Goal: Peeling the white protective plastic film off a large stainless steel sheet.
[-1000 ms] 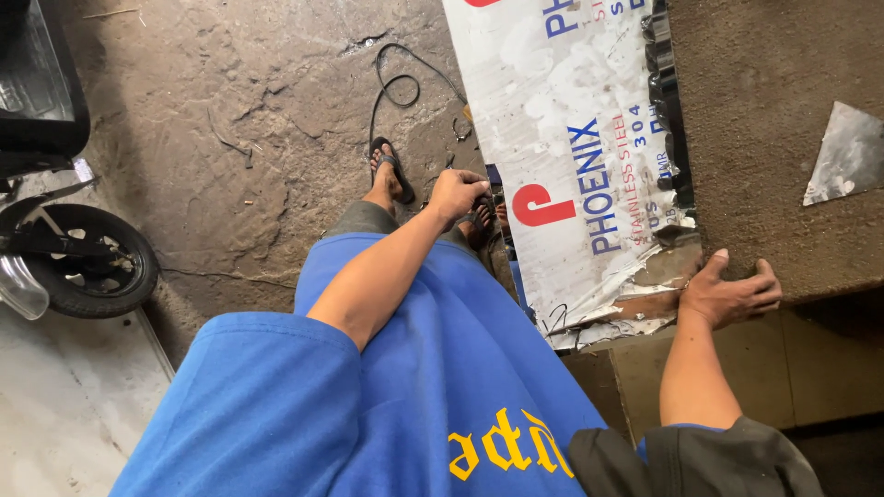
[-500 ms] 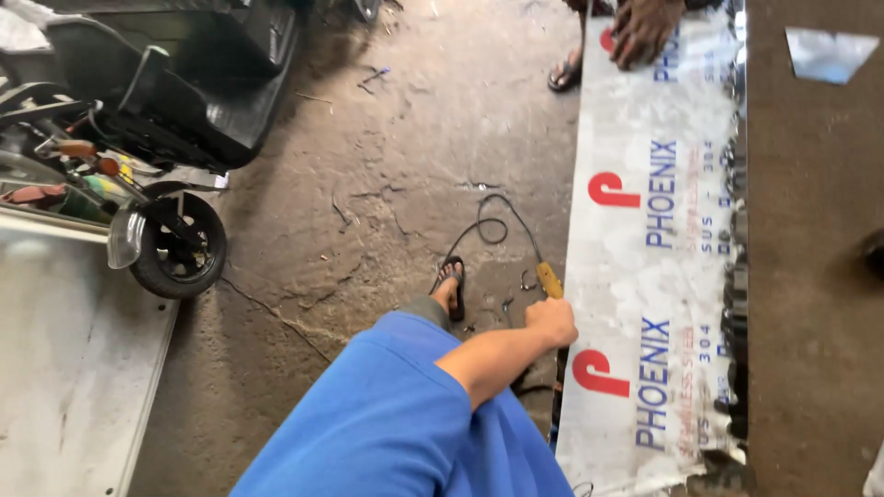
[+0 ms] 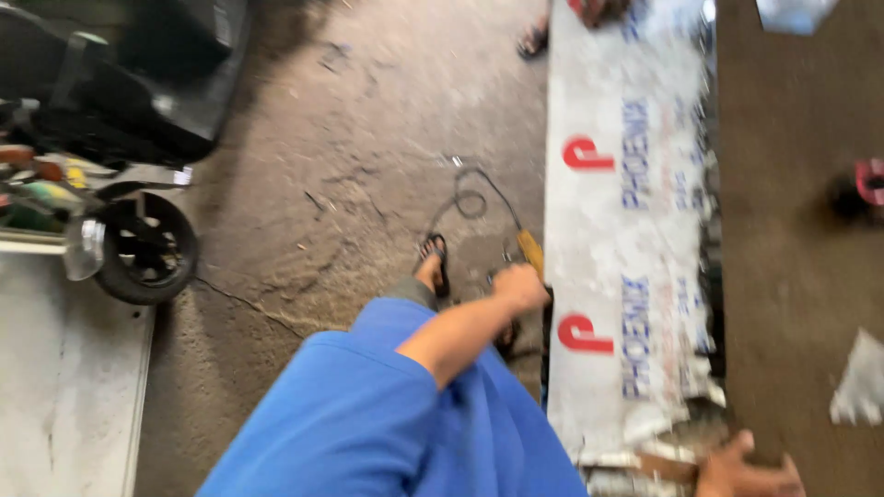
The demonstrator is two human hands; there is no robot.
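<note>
Right hand (image 3: pixel 744 471) rests spread on the brown workbench (image 3: pixel 792 230) beside the white-wrapped sheet (image 3: pixel 626 239); left hand (image 3: pixel 518 287), curled shut, grips a yellow-handled tool (image 3: pixel 529 249) just left of that sheet; black cable (image 3: pixel 474 198) loops beyond.

The view had swung back since half a second before, and the right hand (image 3: pixel 750 471), out of sight then, showed again at the bottom edge, resting on the near end of the worktop (image 3: pixel 792 230) just beside the torn end of the white printed sheet (image 3: pixel 626 230). The left hand (image 3: pixel 518 287) stayed closed near the yellow-handled tool (image 3: pixel 529 250) by the sheet's edge, but a full second earlier that tool had not shown beyond it. The black wheel (image 3: pixel 147 248), well away from the left hand, sat lower in the view than half a second before. A red and black object (image 3: pixel 861 189) had come into view on the worktop, well beyond the right hand.
</note>
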